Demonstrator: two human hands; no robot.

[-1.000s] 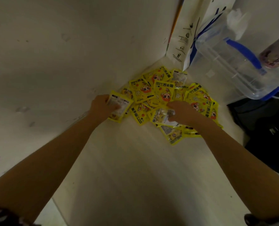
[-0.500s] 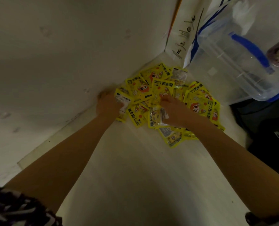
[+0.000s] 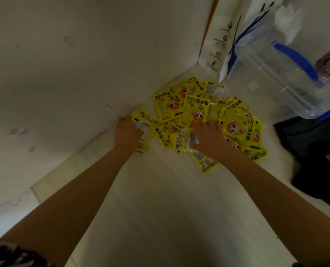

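Observation:
A heap of several yellow hand-warmer packets [image 3: 198,110] with a cartoon face lies on the pale floor in a wall corner. My left hand [image 3: 126,132] is at the heap's left edge against the wall, fingers curled round a packet with its white back showing [image 3: 141,125]. My right hand [image 3: 208,137] lies flat on the middle of the heap with fingers spread. A packet with a clear window [image 3: 184,139] sits between its thumb and forefinger. Packets under both hands are partly hidden.
A clear plastic box with blue handles [image 3: 281,74] stands tilted at the right behind the heap. A white printed bag [image 3: 218,45] leans in the corner. A dark bag [image 3: 318,160] lies on the floor at the right. The white wall [image 3: 73,74] is close on the left.
My left hand has slid with its packet toward the wall. My right hand has spread its fingers flatter over the heap. The view has shifted slightly.

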